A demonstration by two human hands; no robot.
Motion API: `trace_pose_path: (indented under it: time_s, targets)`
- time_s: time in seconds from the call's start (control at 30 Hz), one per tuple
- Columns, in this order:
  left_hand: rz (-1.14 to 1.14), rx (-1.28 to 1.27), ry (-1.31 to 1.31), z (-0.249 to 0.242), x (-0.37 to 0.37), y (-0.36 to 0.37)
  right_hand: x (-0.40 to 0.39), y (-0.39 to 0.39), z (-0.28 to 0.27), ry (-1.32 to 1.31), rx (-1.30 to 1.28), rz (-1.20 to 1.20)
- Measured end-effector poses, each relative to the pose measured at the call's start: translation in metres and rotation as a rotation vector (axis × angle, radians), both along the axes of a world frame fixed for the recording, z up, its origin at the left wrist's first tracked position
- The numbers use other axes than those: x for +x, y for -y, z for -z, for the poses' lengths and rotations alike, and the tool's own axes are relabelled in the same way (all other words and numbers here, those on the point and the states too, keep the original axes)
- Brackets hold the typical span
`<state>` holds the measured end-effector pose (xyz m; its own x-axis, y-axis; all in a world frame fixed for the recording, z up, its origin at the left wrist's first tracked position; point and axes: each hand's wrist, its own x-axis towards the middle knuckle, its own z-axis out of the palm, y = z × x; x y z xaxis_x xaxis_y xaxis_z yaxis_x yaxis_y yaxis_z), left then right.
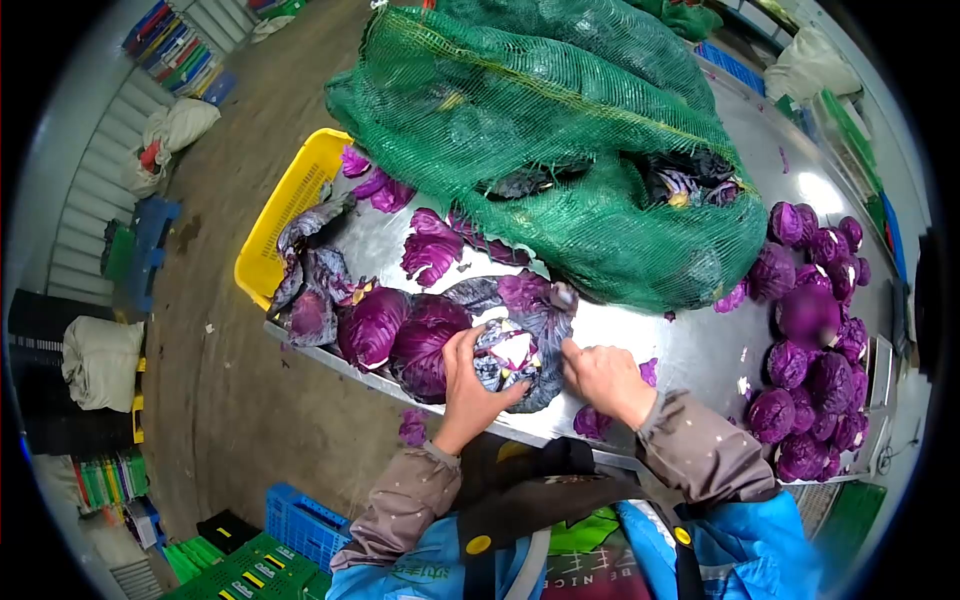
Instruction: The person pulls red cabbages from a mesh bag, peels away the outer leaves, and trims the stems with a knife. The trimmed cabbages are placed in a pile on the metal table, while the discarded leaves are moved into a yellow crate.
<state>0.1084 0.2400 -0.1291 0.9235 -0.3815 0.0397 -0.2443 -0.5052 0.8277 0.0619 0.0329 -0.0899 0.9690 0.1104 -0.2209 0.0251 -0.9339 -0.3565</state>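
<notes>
Both hands are closed on one red cabbage [512, 358] at the near edge of the steel surface [690, 345]. My left hand [470, 385] cups it from the 8 o'clock side, fingers curled over the top and thumb underneath, a firm wrapped grip. My right hand [605, 378] sits at its 3 o'clock side, fingers folded around a loose outer leaf; I cannot tell how tightly it pinches.

I see the cabbage as a round head with waxy, dark purple, crinkled outer leaves, and a pale white cut stem face pointing up toward me. It is nearly a ball, so I cannot read a clear long axis; the stem axis runs roughly from the surface up toward the camera.

At 9 o'clock from it lie two glossy purple heads [400, 335], touching each other, with limp torn leaves [310, 285] beyond them. A yellow perforated plastic crate [285, 215] sits at 10 o'clock, off the surface's far-left corner. At 12 o'clock bulges a green mesh net sack [560, 140], stretched over more cabbages. At 3 o'clock, well apart, smooth trimmed heads form a pile [815, 350]. The surface is shiny brushed metal, flecked with purple scraps.
</notes>
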Motion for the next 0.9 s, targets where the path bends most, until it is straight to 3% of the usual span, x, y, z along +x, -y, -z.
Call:
trace_pose_path:
  time_s: [0.1, 0.2, 0.37, 0.43, 0.57, 0.6, 0.63, 0.7, 0.77, 0.83, 0.9]
  targets:
    - [0.036, -0.082, -0.06, 0.007, 0.01, -0.004, -0.003, -0.006, -0.034, 0.114, 0.498, 0.013]
    - [0.084, -0.046, -0.066, 0.006, 0.015, -0.009, 0.011, -0.01, -0.013, 0.316, 0.425, -0.02]
    - [0.157, -0.05, 0.033, 0.012, 0.018, -0.009, 0.043, -0.016, 0.022, 0.223, 0.308, -0.056]
    - [0.138, -0.045, -0.011, 0.007, 0.024, -0.005, 0.057, -0.019, 0.034, 0.343, 0.215, -0.055]
    - [0.105, -0.07, -0.089, 0.01, 0.036, -0.005, 0.082, -0.019, 0.048, 0.211, 0.248, 0.03]
    - [0.184, -0.056, -0.031, 0.012, 0.036, -0.006, 0.091, -0.017, 0.049, 0.084, 0.18, 0.097]
    - [0.265, -0.04, 0.027, 0.012, 0.033, -0.008, 0.091, -0.009, 0.065, 0.209, 0.062, 0.088]
    - [0.305, -0.009, 0.151, 0.007, 0.021, -0.007, 0.089, -0.008, 0.074, 0.287, 0.184, 0.111]
    - [0.234, -0.082, -0.127, 0.008, 0.036, -0.02, 0.081, -0.005, 0.066, 0.191, 0.388, 0.169]
    - [0.235, 0.116, 0.086, -0.008, 0.051, -0.038, 0.068, -0.01, 0.041, 0.054, 0.382, 0.211]
    - [0.054, 0.094, 0.117, -0.016, 0.055, -0.054, 0.052, -0.015, 0.045, 0.145, 0.47, 0.253]
